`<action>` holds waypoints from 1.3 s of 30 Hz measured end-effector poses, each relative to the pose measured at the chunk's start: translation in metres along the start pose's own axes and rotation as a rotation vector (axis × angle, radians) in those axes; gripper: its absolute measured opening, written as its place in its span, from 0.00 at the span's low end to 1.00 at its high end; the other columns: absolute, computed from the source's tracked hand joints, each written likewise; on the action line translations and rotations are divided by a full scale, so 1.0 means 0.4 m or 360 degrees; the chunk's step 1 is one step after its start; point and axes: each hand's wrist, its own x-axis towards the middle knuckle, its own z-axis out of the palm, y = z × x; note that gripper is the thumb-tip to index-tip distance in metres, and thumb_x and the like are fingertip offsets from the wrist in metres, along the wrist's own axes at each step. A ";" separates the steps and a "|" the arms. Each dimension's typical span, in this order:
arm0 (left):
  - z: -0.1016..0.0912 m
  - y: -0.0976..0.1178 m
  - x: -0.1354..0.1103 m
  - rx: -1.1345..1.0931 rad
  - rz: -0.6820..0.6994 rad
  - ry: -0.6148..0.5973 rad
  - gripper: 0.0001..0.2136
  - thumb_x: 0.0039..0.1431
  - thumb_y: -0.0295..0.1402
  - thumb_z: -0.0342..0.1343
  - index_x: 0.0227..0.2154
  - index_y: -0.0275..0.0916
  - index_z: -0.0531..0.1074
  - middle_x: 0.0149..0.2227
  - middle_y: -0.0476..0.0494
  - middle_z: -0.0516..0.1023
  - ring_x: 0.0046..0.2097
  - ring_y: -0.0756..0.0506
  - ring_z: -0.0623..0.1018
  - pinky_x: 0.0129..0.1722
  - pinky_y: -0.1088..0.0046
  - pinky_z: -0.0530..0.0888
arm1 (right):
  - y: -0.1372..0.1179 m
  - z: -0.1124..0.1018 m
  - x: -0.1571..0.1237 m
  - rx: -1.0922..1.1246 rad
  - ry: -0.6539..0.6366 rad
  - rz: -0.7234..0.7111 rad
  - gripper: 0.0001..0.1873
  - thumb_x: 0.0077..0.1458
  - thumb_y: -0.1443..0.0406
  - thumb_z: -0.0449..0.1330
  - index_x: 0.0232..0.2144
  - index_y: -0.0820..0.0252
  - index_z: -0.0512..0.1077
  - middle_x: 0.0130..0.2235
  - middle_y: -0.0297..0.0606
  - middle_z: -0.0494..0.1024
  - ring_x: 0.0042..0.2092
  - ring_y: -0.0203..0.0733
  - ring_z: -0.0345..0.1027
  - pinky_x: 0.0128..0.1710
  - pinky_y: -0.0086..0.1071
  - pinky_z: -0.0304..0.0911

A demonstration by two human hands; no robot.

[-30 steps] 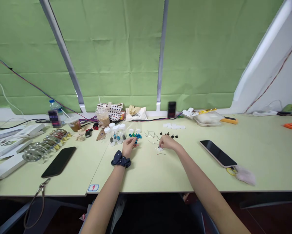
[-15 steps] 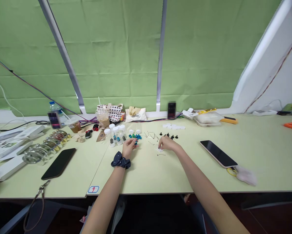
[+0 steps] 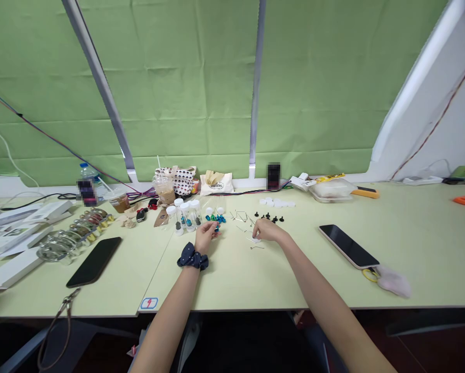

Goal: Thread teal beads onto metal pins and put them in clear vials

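My left hand, with a dark dotted scrunchie on its wrist, pinches a small blue bead at the near edge of a cluster of teal and blue beads. Just left of that cluster stand several clear vials with white caps. My right hand rests its fingertips on a small white piece. Thin bent metal wires lie around it, and several small black knobs sit just beyond it.
Round white caps lie behind the knobs on the pale green table. A black phone lies to the right, another phone to the left. A plastic tub, a drink cup and a tote bag stand along the back.
The view has shifted slightly as my head moved. Both hands stay at about the same spot on the table.
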 end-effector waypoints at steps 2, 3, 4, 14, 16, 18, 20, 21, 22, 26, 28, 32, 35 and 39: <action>0.000 0.001 -0.001 0.0005 0.0004 0.0000 0.24 0.41 0.50 0.62 0.34 0.33 0.75 0.36 0.38 0.77 0.27 0.50 0.76 0.24 0.76 0.69 | 0.002 0.002 0.001 0.0003 -0.0002 0.0008 0.15 0.42 0.77 0.60 0.32 0.59 0.80 0.34 0.40 0.79 0.36 0.39 0.71 0.33 0.24 0.59; 0.001 0.002 -0.002 0.0008 0.0001 0.0001 0.24 0.41 0.50 0.62 0.34 0.33 0.75 0.36 0.38 0.77 0.26 0.50 0.76 0.24 0.76 0.69 | 0.002 0.002 0.001 0.0003 -0.0003 0.0013 0.15 0.42 0.77 0.60 0.32 0.59 0.80 0.35 0.40 0.79 0.36 0.39 0.71 0.33 0.24 0.59; 0.001 0.003 -0.002 0.0012 -0.0002 0.0006 0.24 0.41 0.50 0.62 0.34 0.34 0.75 0.36 0.39 0.77 0.26 0.50 0.76 0.25 0.76 0.69 | 0.003 0.003 0.001 0.0003 -0.0004 0.0016 0.15 0.42 0.77 0.60 0.32 0.58 0.80 0.35 0.40 0.79 0.36 0.39 0.71 0.32 0.24 0.59; 0.002 0.004 -0.003 0.0022 -0.0015 0.0005 0.24 0.41 0.50 0.61 0.34 0.33 0.74 0.36 0.38 0.77 0.26 0.50 0.76 0.26 0.75 0.70 | -0.004 0.004 -0.005 -0.0059 0.0012 -0.0016 0.14 0.43 0.77 0.58 0.29 0.58 0.79 0.35 0.39 0.78 0.35 0.37 0.70 0.31 0.24 0.58; 0.001 0.004 -0.003 0.0020 -0.0013 0.0006 0.23 0.42 0.49 0.61 0.35 0.33 0.74 0.37 0.38 0.77 0.27 0.50 0.76 0.26 0.75 0.70 | -0.006 0.006 -0.004 -0.0089 0.0020 -0.0020 0.13 0.43 0.77 0.59 0.29 0.58 0.78 0.35 0.39 0.78 0.36 0.38 0.70 0.32 0.24 0.57; 0.001 0.004 -0.003 0.0016 -0.0012 0.0004 0.23 0.42 0.49 0.61 0.34 0.33 0.74 0.37 0.38 0.77 0.27 0.50 0.76 0.26 0.75 0.70 | -0.008 0.009 -0.002 -0.0115 0.0035 -0.0013 0.13 0.43 0.77 0.59 0.28 0.58 0.78 0.36 0.39 0.77 0.38 0.40 0.70 0.33 0.25 0.57; 0.002 0.005 -0.003 0.0007 -0.0018 0.0008 0.23 0.42 0.49 0.61 0.34 0.33 0.74 0.37 0.38 0.77 0.26 0.50 0.75 0.26 0.75 0.70 | -0.010 0.012 -0.001 -0.0138 0.0050 -0.0001 0.13 0.43 0.77 0.59 0.28 0.57 0.77 0.37 0.39 0.77 0.40 0.42 0.70 0.33 0.26 0.56; 0.002 0.005 -0.003 0.0000 -0.0022 0.0012 0.23 0.41 0.49 0.62 0.34 0.33 0.74 0.36 0.38 0.77 0.26 0.50 0.76 0.26 0.75 0.70 | -0.011 0.013 -0.001 -0.0147 0.0057 0.0005 0.13 0.43 0.77 0.59 0.28 0.57 0.77 0.37 0.39 0.77 0.40 0.42 0.69 0.33 0.26 0.56; 0.003 0.006 -0.004 -0.0009 -0.0025 0.0013 0.23 0.41 0.49 0.62 0.34 0.33 0.74 0.36 0.38 0.77 0.26 0.50 0.76 0.26 0.75 0.70 | -0.011 0.014 -0.001 -0.0155 0.0063 0.0011 0.12 0.44 0.77 0.59 0.28 0.57 0.77 0.38 0.39 0.77 0.41 0.42 0.69 0.33 0.26 0.56; 0.003 0.005 -0.006 -0.0072 -0.0015 0.0006 0.22 0.42 0.48 0.62 0.34 0.34 0.74 0.36 0.38 0.77 0.28 0.48 0.77 0.28 0.73 0.71 | -0.008 0.008 -0.007 -0.0180 0.0107 0.0037 0.10 0.46 0.75 0.59 0.29 0.57 0.76 0.39 0.40 0.76 0.42 0.43 0.68 0.35 0.27 0.55; 0.002 0.004 -0.006 -0.0114 -0.0011 -0.0011 0.22 0.43 0.48 0.62 0.35 0.34 0.74 0.37 0.37 0.77 0.29 0.48 0.78 0.30 0.72 0.72 | -0.007 -0.002 -0.011 -0.0184 0.0156 0.0055 0.09 0.48 0.74 0.59 0.30 0.57 0.76 0.40 0.40 0.76 0.43 0.43 0.67 0.35 0.27 0.54; 0.003 0.001 -0.005 -0.0193 -0.0023 -0.0136 0.23 0.45 0.48 0.61 0.38 0.33 0.74 0.38 0.36 0.77 0.31 0.46 0.78 0.33 0.70 0.73 | -0.026 -0.020 -0.013 -0.0055 0.0414 -0.0006 0.10 0.52 0.73 0.55 0.33 0.57 0.74 0.38 0.38 0.75 0.39 0.38 0.67 0.34 0.27 0.53; 0.005 0.001 -0.005 -0.0216 -0.0025 -0.0220 0.24 0.45 0.47 0.61 0.40 0.33 0.74 0.39 0.35 0.77 0.33 0.46 0.78 0.36 0.69 0.73 | -0.067 -0.020 0.002 0.0106 0.0588 -0.0167 0.10 0.53 0.73 0.54 0.34 0.56 0.73 0.37 0.35 0.74 0.36 0.35 0.66 0.34 0.26 0.52; 0.009 0.005 -0.009 -0.0231 -0.0018 -0.0314 0.23 0.45 0.45 0.62 0.41 0.34 0.74 0.41 0.36 0.77 0.36 0.44 0.79 0.39 0.66 0.73 | -0.136 0.003 0.039 0.0226 0.0694 -0.0296 0.09 0.54 0.72 0.55 0.35 0.56 0.72 0.36 0.34 0.73 0.34 0.34 0.64 0.35 0.26 0.53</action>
